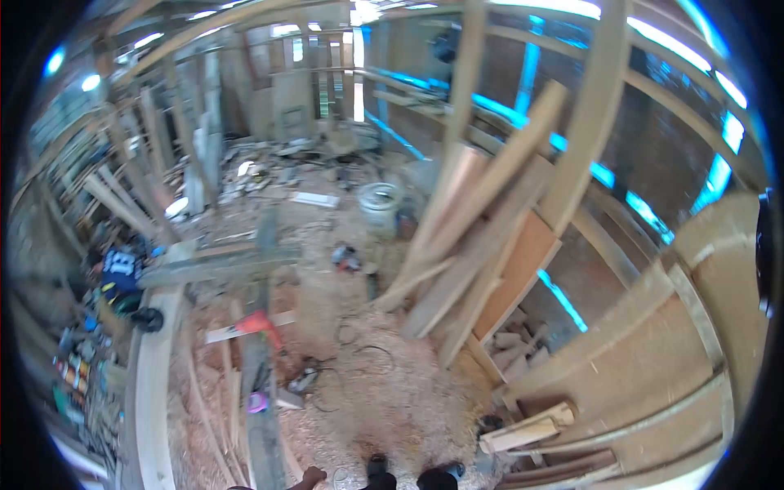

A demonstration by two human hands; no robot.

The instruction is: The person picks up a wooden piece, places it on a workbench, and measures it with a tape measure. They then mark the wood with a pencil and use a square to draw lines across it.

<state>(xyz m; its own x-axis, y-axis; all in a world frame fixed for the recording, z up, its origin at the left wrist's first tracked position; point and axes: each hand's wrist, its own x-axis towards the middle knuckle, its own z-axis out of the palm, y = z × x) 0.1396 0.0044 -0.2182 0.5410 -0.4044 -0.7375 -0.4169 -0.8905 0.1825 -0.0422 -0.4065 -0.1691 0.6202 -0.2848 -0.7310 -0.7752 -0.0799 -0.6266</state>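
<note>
At the bottom edge, left of my feet, my left hand (313, 476) shows only in part. Its fingers look curled closed, and whatever they hold, if anything, is hidden. My right hand is out of view. Nearest to the left hand is a long grey plank (263, 445) running away from me. A small pink object (257, 402) lies on that plank, with a dark slim thing beside it. Farther along, a red object (260, 323) rests across the plank by a pale strip of wood (222, 334). A corded tool (304, 379) sits on the shavings to its right.
Tall boards (482, 245) lean against the frame at right. Wooden panels (629, 367) stand at far right, near short wood pieces (531, 429). A white bucket (380, 201) stands ahead. A long pale beam (155, 392) runs along the left. A cord (371, 349) loops over the shavings.
</note>
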